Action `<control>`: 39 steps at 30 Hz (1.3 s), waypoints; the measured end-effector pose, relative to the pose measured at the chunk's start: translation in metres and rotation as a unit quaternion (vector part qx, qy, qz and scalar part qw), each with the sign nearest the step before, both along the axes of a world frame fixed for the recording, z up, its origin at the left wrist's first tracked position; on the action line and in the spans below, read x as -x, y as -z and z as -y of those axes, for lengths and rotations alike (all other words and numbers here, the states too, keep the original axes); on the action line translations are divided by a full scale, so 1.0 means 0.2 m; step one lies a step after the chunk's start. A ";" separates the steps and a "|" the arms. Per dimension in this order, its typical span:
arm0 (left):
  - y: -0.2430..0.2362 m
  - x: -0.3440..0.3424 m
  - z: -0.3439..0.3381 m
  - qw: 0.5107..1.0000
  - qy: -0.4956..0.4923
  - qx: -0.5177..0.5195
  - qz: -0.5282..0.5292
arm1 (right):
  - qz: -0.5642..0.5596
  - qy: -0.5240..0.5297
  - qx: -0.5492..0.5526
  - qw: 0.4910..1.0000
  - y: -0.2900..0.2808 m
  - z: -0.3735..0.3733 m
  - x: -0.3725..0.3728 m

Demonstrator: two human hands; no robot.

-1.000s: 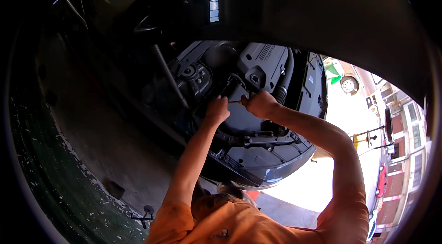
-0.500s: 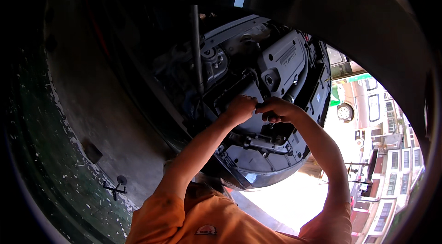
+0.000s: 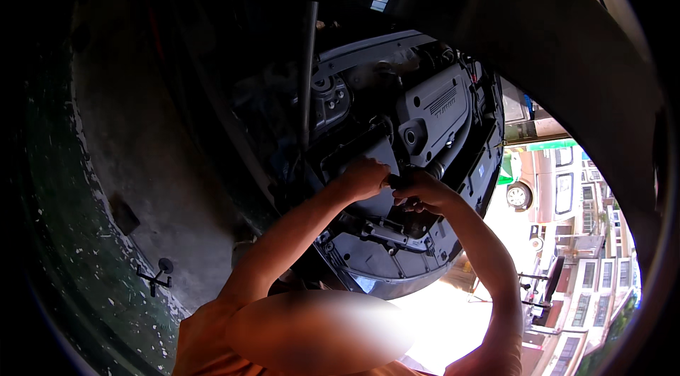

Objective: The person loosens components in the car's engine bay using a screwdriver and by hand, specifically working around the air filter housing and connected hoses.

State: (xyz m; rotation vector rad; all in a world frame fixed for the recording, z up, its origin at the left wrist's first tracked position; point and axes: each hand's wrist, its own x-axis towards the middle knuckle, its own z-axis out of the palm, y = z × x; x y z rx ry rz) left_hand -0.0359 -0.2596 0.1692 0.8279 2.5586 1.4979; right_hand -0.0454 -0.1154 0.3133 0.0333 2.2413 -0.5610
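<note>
Both my hands are together over a car's engine bay, above a flat dark box-like cover [image 3: 377, 153]. My left hand [image 3: 365, 178] is closed in a fist with its thumb side toward the right. Close against it, my right hand [image 3: 425, 192] has its fingers curled. A short dark piece [image 3: 398, 182] bridges the gap between the two hands, gripped by both; its kind is hidden by the fingers and shadow. Beyond the right hand lies a grey plastic engine cover [image 3: 433, 115], with a ribbed intake hose [image 3: 440, 163] beside it.
A metal rod [image 3: 308, 78] stands upright left of my hands, under the raised hood [image 3: 524, 29]. Near me runs the grey front panel [image 3: 386, 262]. A small black stand [image 3: 156, 277] is on the floor at left. Outside, at right, a vehicle [image 3: 542, 184] is parked.
My view has shifted slightly, and both hands sit a little lower in it. They keep their hold on the dark piece, more of which shows between them.
</note>
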 end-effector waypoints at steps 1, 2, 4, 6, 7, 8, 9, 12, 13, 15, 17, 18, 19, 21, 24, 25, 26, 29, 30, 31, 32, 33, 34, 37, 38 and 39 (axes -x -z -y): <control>0.00 0.01 -0.01 1.000 -0.005 -0.006 -0.001 | -0.042 -0.070 -0.037 0.996 0.00 0.00 0.01; 0.01 0.01 -0.01 1.000 -0.003 -0.008 -0.004 | -0.083 -0.139 -0.074 0.984 0.01 -0.01 0.02; 0.02 0.01 -0.03 1.000 0.006 -0.013 -0.010 | -0.159 -0.272 -0.147 0.938 0.04 -0.04 0.01; 0.03 0.01 -0.02 1.000 -0.008 -0.024 -0.018 | -0.228 -0.408 -0.200 0.861 0.05 0.03 0.00; 0.04 0.01 -0.01 0.999 -0.015 -0.028 -0.023 | -0.276 -0.462 -0.310 0.783 0.04 0.12 -0.06; 0.04 0.01 -0.03 0.999 -0.024 -0.028 -0.030 | -0.299 -0.476 -0.312 0.766 0.05 0.12 -0.09; 0.06 0.00 -0.03 0.998 -0.032 -0.028 -0.037 | -0.322 -0.490 -0.312 0.747 0.06 0.11 -0.11; 0.05 -0.01 -0.02 0.998 -0.041 -0.018 -0.035 | -0.238 -0.347 -0.199 0.885 0.05 0.06 -0.06; 0.04 0.00 -0.01 0.998 -0.043 -0.014 -0.031 | -0.103 -0.174 -0.097 0.975 0.01 0.05 -0.03; 0.01 0.00 -0.02 0.999 -0.026 -0.016 -0.020 | 0.170 0.148 0.058 0.973 -0.02 -0.02 0.06; 0.02 -0.02 -0.06 1.000 -0.018 -0.019 -0.016 | 0.135 0.072 -0.017 0.988 0.05 -0.08 0.07; 0.04 -0.01 -0.08 0.999 -0.030 -0.023 -0.021 | 0.119 0.031 -0.054 0.991 0.08 -0.10 0.06; 0.06 0.00 -0.10 0.998 -0.040 -0.028 -0.027 | -0.161 -0.341 -0.154 0.913 0.12 -0.12 0.02; 0.05 0.00 -0.03 0.998 -0.055 -0.036 -0.025 | -0.295 -0.455 -0.323 0.775 0.12 0.06 -0.08; 0.07 0.00 -0.03 0.999 -0.032 -0.012 -0.032 | -0.346 -0.489 -0.320 0.734 0.09 0.08 -0.13; 0.07 0.00 -0.03 0.999 -0.046 -0.016 -0.011 | -0.340 -0.485 -0.303 0.746 0.07 0.11 -0.12; 0.05 -0.01 -0.03 0.999 -0.040 -0.016 -0.017 | -0.210 -0.317 -0.208 0.901 0.05 0.07 -0.08; 0.01 -0.02 -0.02 1.000 -0.021 -0.009 -0.015 | 0.088 0.040 -0.017 0.995 0.02 -0.02 0.05; 0.00 -0.02 -0.02 1.000 -0.015 -0.001 -0.006 | 0.085 0.003 -0.064 0.994 0.02 0.02 0.06; -0.01 -0.01 -0.01 1.000 -0.008 0.007 0.004 | 0.081 -0.033 -0.111 0.990 0.01 0.06 0.06; 0.01 0.00 -0.02 0.999 -0.032 -0.009 -0.013 | 0.081 -0.071 -0.160 0.981 0.01 0.07 0.07; 0.03 -0.01 -0.03 0.998 -0.054 -0.026 -0.025 | -0.164 -0.396 -0.235 0.872 0.04 0.11 -0.01; 0.06 -0.02 -0.05 0.996 -0.076 -0.042 -0.037 | -0.214 -0.436 -0.323 0.812 0.02 0.15 -0.05; 0.06 -0.01 -0.02 0.995 -0.072 -0.042 -0.046 | -0.318 -0.477 -0.368 0.732 0.05 0.18 -0.13; 0.08 -0.01 0.00 0.994 -0.087 -0.038 -0.046 | -0.307 -0.487 -0.349 0.739 0.04 0.20 -0.10; 0.05 -0.01 0.01 0.994 -0.092 -0.043 -0.046 | -0.297 -0.491 -0.335 0.747 0.03 0.20 -0.06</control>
